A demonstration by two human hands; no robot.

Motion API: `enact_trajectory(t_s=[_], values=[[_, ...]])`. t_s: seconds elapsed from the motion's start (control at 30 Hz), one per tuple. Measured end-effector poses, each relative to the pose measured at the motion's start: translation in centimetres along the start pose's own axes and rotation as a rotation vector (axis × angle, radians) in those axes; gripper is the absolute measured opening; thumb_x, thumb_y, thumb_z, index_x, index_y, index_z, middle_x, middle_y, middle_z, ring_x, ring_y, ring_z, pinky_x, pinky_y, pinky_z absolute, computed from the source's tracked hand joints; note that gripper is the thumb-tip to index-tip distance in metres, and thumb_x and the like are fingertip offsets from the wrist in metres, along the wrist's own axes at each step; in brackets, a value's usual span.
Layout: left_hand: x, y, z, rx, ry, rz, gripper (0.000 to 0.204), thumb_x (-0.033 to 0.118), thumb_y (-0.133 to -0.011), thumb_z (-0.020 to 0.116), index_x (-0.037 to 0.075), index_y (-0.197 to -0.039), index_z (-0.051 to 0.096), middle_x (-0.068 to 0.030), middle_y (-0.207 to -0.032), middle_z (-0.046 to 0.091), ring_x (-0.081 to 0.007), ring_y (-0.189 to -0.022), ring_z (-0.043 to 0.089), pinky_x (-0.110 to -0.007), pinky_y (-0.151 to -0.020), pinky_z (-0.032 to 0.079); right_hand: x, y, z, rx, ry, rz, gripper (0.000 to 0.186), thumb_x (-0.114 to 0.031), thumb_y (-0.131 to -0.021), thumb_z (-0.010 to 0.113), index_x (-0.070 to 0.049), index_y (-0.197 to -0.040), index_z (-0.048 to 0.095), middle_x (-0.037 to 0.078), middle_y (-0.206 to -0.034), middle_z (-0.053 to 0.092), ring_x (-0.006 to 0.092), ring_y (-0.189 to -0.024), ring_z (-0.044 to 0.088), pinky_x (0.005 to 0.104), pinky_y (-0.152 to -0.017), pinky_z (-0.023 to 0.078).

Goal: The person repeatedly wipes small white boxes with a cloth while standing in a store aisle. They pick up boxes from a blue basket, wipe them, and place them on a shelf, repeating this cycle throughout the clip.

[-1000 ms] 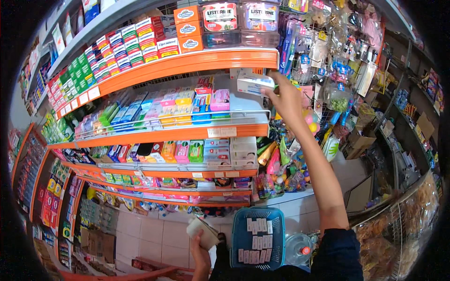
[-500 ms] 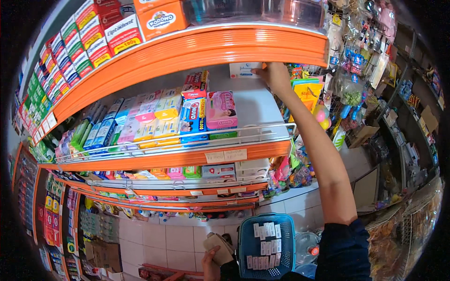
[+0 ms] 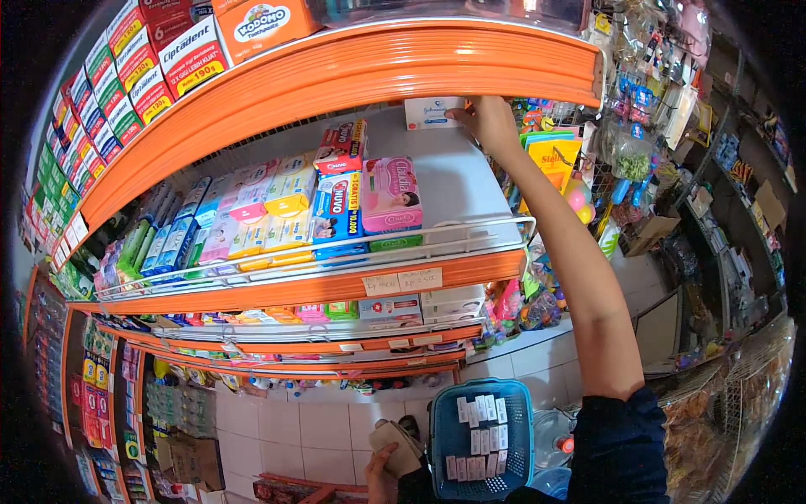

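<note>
My right hand (image 3: 483, 122) is closed on a white box (image 3: 428, 113) at the back right of a soap shelf (image 3: 453, 193), just under the orange edge above. Rows of boxed soap (image 3: 252, 210) fill the shelf's left part, with a pink pack (image 3: 391, 193) beside the bare right part. Low in the view, my left hand (image 3: 378, 466) grips a flat beige object (image 3: 395, 441), perhaps a cloth or pad. Beside it a teal basket (image 3: 437, 437) on the floor holds several small white boxes (image 3: 487, 437).
Toothpaste boxes (image 3: 185, 50) line the upper shelf behind its orange edge (image 3: 378, 59). Hanging toys and packets (image 3: 634, 160) crowd a rack to the right, beside dark shelving (image 3: 726, 218). A large clear bottle (image 3: 550, 445) stands by the basket, and lower shelves (image 3: 294, 340) run beneath.
My right hand has moved the white box deeper under the upper shelf, where it sits straighter. The view has come closer to the shelf, and my left hand appears slightly lower and further right.
</note>
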State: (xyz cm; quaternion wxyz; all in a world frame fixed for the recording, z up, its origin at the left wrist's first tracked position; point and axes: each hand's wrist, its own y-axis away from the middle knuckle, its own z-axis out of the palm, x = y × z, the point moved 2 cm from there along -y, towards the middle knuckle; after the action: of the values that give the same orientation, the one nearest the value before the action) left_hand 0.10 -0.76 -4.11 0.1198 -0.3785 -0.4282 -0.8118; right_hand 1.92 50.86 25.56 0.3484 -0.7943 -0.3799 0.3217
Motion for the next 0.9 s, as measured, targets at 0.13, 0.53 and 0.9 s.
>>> enact_trajectory(t_s=[0.13,0.53,0.9], values=[[0.0,-0.2,0.1,0.016,0.009,-0.034,0.042,0.028,-0.078,0.053,-0.005,-0.104,0.053,-0.0166,-0.114,0.047,-0.0315,-0.103,0.049,-0.046,-0.083,0.044,0.2,-0.2,0.5,-0.021,0.035,0.041,0.033,-0.021,-0.067,0.067,-0.008,-0.097,0.060,0.014,-0.099,0.055,0.0375,-0.080,0.056,0.0454,-0.067,0.046],[-0.5,-0.6,-2.5,-0.014,0.115,0.039,0.038,0.026,-0.078,0.053,-0.002,-0.104,0.054,-0.0160,-0.114,0.048,-0.0312,-0.103,0.049,-0.047,-0.083,0.044,0.6,-0.3,1.1,0.062,0.051,-0.065,0.036,-0.023,-0.067,0.068,-0.008,-0.099,0.059,0.016,-0.085,0.059,0.0305,-0.069,0.059,0.0399,-0.062,0.047],[1.6,-0.7,-1.7,0.037,0.082,-0.021,0.042,0.023,-0.079,0.055,-0.004,-0.110,0.048,-0.0144,-0.111,0.049,-0.0301,-0.102,0.050,-0.049,-0.084,0.043,0.4,-0.2,0.8,0.059,0.015,-0.033,0.032,-0.019,-0.068,0.066,-0.010,-0.098,0.061,0.014,-0.095,0.055,0.0354,-0.080,0.057,0.0423,-0.069,0.046]])
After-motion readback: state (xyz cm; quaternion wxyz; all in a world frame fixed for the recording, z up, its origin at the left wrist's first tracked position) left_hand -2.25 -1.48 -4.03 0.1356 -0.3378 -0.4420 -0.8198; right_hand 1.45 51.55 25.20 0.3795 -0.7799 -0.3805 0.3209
